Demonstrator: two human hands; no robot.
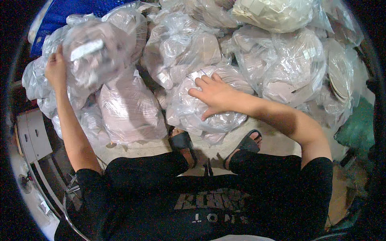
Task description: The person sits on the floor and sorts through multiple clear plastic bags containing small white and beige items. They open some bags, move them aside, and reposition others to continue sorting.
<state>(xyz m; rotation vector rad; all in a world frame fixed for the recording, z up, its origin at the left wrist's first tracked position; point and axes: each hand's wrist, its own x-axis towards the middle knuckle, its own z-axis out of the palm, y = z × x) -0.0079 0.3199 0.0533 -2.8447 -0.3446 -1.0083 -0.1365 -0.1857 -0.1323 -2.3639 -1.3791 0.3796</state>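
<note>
At the far left my left hand [56, 68] is closed on the edge of a clear plastic bag [96, 66]. This bag is blurred, holds pinkish-beige pieces and carries a white label. My right hand [214, 95], its fingers spread, lies on top of another clear bag [189, 108] in the middle, packed with stacked, flat, pinkish pieces with curved edges. Between the two hands a full bag [130, 110] of similar pieces rests on the floor. What exactly the pieces are, I cannot tell.
More filled clear bags [293, 64] are heaped along the far side and right. One holds yellowish pieces [273, 14]. Blue sheeting [72, 12] is at the far left, a grey drawer unit [35, 134] at the left, and green material [356, 126] at the right. My sandalled feet [181, 142] stand close to the bags.
</note>
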